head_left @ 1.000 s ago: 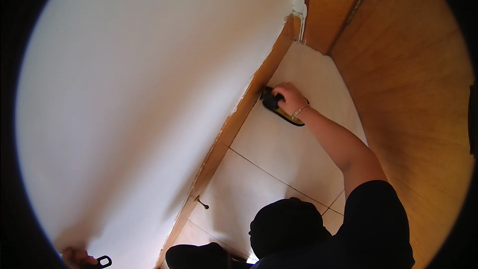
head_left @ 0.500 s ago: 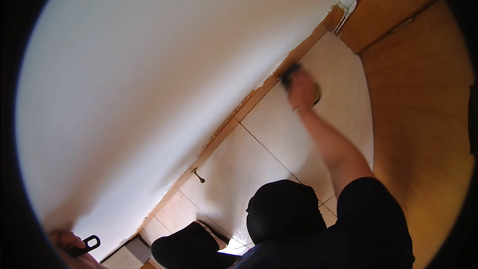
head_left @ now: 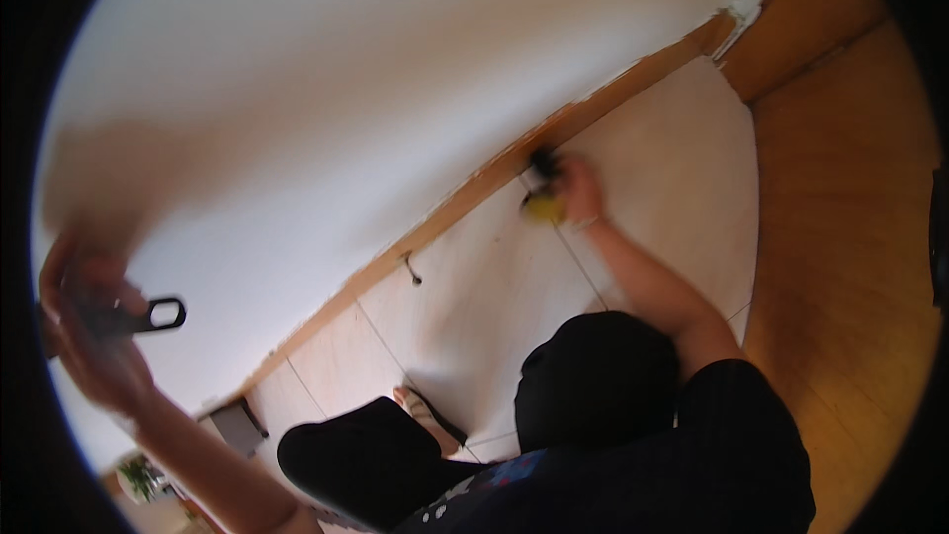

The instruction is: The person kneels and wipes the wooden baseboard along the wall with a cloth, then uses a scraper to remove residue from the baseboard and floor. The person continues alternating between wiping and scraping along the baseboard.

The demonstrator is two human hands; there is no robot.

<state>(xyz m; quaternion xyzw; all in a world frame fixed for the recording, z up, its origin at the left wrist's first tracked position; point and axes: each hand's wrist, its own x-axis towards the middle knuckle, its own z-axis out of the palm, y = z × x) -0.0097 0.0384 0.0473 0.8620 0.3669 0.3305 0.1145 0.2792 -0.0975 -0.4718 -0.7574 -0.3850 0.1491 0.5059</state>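
Observation:
At the far left my left hand is raised beside the white wall, its fingers wrapped round a tool with a black handle. An oblong hole pierces the handle's end; the tool's other end is hidden. My right hand, smeared by motion, grips a black-and-yellow object whose kind I cannot make out. It is low over the floor tiles, close to the wooden baseboard. Ragged white patches run along the baseboard's top edge.
A small metal doorstop juts out by the baseboard. Wooden panels stand along the right. My bent knees and a sandalled foot are below. A grey box-like thing and a plant show at lower left.
My left hand has risen from the lower left corner with the black-handled tool. My right hand has come nearer along the baseboard with the black-and-yellow object. The view has shifted.

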